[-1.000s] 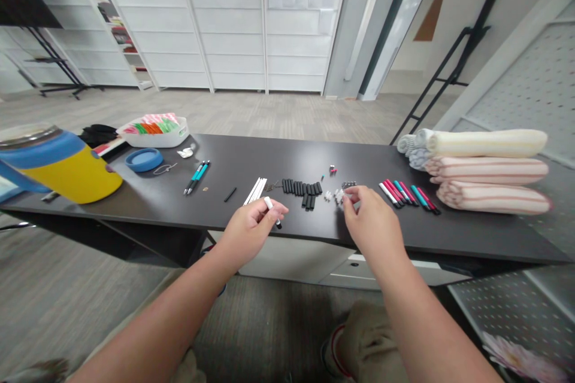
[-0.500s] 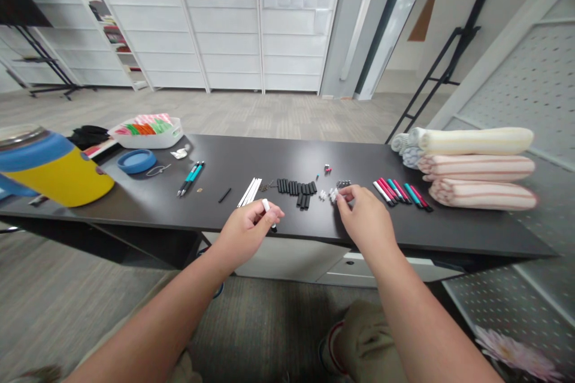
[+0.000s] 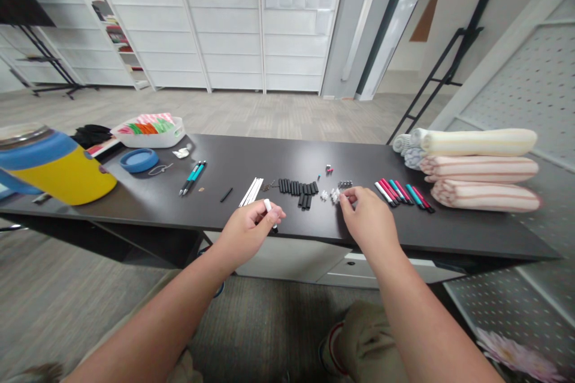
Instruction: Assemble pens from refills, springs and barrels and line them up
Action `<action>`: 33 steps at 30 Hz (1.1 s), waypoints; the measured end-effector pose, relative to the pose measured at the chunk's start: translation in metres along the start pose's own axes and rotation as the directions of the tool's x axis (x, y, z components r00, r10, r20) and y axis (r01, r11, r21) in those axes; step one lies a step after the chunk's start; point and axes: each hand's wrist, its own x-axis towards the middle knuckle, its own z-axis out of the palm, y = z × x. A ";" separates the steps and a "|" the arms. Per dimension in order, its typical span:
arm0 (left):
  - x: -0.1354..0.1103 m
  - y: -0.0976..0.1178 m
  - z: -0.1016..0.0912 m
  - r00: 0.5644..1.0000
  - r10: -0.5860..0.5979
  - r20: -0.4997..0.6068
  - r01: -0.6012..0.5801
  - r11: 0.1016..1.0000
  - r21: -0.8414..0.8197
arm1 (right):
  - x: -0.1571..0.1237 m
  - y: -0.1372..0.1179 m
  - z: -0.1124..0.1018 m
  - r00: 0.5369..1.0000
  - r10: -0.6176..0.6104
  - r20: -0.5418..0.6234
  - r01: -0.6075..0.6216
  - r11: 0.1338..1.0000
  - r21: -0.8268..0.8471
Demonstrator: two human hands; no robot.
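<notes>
My left hand (image 3: 253, 224) is closed round a white pen barrel (image 3: 268, 206) with a black lower end, held tilted over the desk's front edge. At a small pile of white plastic parts (image 3: 335, 195), my right hand (image 3: 369, 215) has its thumb and fingertips pinched together; whether a piece is between them cannot be seen. Beside that pile lie more small white bits (image 3: 324, 195) and small dark metallic parts (image 3: 345, 184). Black grip tubes (image 3: 297, 188) lie in rows between the hands. White thin rods (image 3: 251, 191) and little springs (image 3: 268, 185) rest just beyond my left hand.
Red, teal and white pen barrels (image 3: 399, 192) line up on the right, near rolled towels (image 3: 483, 167). Teal pens (image 3: 193, 178), a black stick (image 3: 226, 194), a blue lid (image 3: 139, 160), a yellow-blue tumbler (image 3: 58, 167) and a white basket (image 3: 153, 139) occupy the left.
The view has shifted very slightly. Both hands keep nearly the same place and grip, the left still round the white pen barrel and the right at the white parts.
</notes>
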 end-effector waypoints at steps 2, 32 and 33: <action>0.000 -0.001 0.000 1.000 0.003 0.004 -0.003 1.000 -0.005 | 0.000 -0.002 -0.001 0.999 -0.020 -0.031 0.023 0.995 0.092; 0.000 0.000 0.002 1.000 0.004 0.031 -0.003 0.999 -0.042 | -0.001 -0.022 0.007 0.993 -0.111 0.028 0.111 0.994 0.003; 0.000 0.000 0.002 0.999 0.004 0.032 -0.003 0.999 -0.043 | -0.001 -0.022 0.007 0.993 -0.112 0.025 0.112 0.994 -0.004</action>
